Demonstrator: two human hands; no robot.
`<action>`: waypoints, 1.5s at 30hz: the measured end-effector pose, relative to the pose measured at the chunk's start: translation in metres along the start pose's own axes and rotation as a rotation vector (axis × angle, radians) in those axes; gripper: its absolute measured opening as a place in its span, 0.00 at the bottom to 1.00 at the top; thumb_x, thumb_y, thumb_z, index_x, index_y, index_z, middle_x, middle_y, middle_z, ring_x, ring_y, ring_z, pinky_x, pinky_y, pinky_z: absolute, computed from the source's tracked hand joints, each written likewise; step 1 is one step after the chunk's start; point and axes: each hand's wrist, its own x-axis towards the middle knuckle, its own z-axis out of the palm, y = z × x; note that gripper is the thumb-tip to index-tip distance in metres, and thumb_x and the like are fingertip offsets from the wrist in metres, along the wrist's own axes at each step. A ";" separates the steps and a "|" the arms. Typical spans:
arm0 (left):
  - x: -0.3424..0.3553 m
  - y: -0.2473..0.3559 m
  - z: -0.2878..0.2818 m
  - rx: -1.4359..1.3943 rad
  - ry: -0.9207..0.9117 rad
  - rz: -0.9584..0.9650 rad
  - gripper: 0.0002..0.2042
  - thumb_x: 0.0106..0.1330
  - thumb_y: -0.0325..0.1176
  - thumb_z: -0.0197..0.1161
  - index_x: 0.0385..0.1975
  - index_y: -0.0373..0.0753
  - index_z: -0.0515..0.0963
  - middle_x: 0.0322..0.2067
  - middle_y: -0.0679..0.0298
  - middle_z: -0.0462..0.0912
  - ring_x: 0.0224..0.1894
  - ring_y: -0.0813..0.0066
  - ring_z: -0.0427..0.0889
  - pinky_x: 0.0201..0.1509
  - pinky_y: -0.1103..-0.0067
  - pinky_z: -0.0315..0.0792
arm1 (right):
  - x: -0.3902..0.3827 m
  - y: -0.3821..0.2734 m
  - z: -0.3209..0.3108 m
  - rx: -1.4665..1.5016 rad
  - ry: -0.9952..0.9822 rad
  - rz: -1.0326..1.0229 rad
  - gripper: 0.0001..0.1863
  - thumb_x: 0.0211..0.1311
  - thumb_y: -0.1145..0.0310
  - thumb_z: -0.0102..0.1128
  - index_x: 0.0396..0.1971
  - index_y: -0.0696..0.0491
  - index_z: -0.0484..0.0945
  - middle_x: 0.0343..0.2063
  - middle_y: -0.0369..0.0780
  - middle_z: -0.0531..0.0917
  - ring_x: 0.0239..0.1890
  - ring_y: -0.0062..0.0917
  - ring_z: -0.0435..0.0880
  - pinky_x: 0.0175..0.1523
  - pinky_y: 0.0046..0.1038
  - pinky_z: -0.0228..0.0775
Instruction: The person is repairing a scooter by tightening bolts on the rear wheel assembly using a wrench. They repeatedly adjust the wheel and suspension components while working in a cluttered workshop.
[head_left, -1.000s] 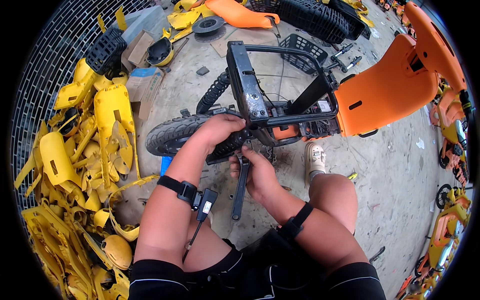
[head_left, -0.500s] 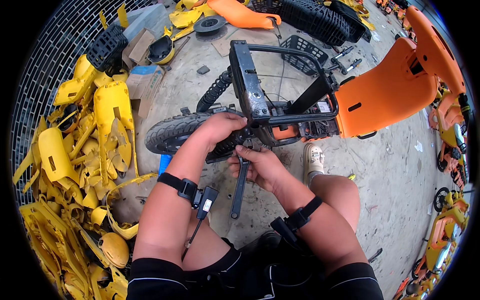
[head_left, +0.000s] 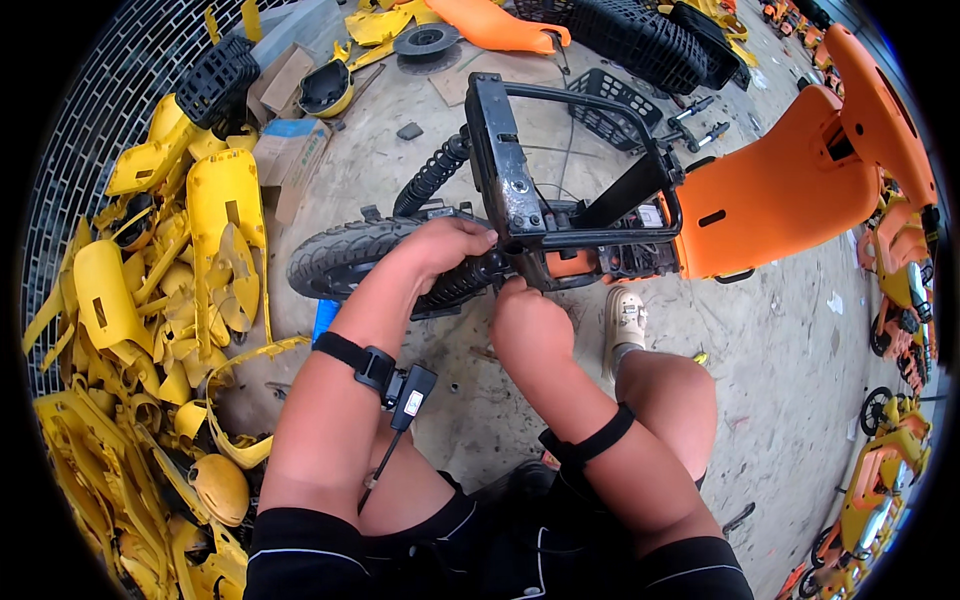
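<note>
My left hand [head_left: 447, 248] reaches over the rear wheel [head_left: 345, 262], its thumb and fingers closed against the black metal frame [head_left: 507, 185] near the top of the near shock absorber [head_left: 462, 280]. What they pinch is hidden. Just to the right, my right hand [head_left: 533, 318] is a fist with its back toward me, under the frame's lower corner. The wrench it held a moment ago is now hidden behind the hand. An orange body panel [head_left: 770, 190] is on the vehicle's front part; the far shock absorber [head_left: 432, 178] stands tilted beyond the wheel.
Yellow plastic panels [head_left: 225, 215] lie heaped along the left by a brick wall [head_left: 90, 130]. Black crates [head_left: 635, 45], a cardboard box [head_left: 292, 160] and a loose wheel hub [head_left: 425, 40] lie farther back. More orange vehicles [head_left: 885, 450] line the right side.
My right hand has turned over and risen slightly, and the wrench that hung below it has gone out of sight. My left hand stays at the frame.
</note>
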 end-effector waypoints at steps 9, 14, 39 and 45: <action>-0.002 -0.006 0.000 -0.043 -0.005 0.051 0.18 0.70 0.43 0.67 0.48 0.33 0.84 0.42 0.63 0.86 0.45 0.77 0.80 0.54 0.77 0.71 | -0.006 0.002 -0.007 0.093 -0.035 0.015 0.07 0.65 0.70 0.54 0.30 0.58 0.73 0.25 0.47 0.85 0.26 0.41 0.89 0.29 0.38 0.83; 0.002 -0.006 -0.001 -0.014 -0.005 0.060 0.18 0.69 0.44 0.67 0.48 0.33 0.84 0.42 0.63 0.87 0.45 0.77 0.80 0.53 0.77 0.71 | -0.020 0.006 0.007 0.150 -0.107 0.006 0.12 0.68 0.64 0.57 0.33 0.59 0.74 0.28 0.49 0.86 0.28 0.43 0.89 0.33 0.40 0.82; -0.001 -0.006 -0.002 0.018 -0.008 0.083 0.20 0.70 0.45 0.66 0.49 0.32 0.84 0.43 0.59 0.87 0.45 0.73 0.82 0.53 0.75 0.73 | -0.006 0.011 0.000 2.001 -0.620 0.686 0.17 0.74 0.58 0.58 0.46 0.58 0.75 0.37 0.46 0.86 0.33 0.31 0.86 0.40 0.34 0.81; -0.001 -0.007 -0.001 -0.017 -0.019 0.080 0.20 0.70 0.44 0.66 0.50 0.32 0.84 0.43 0.59 0.87 0.45 0.74 0.82 0.52 0.75 0.73 | -0.002 0.015 -0.003 1.985 -0.674 0.692 0.16 0.74 0.59 0.57 0.46 0.59 0.75 0.36 0.46 0.86 0.32 0.31 0.86 0.40 0.34 0.80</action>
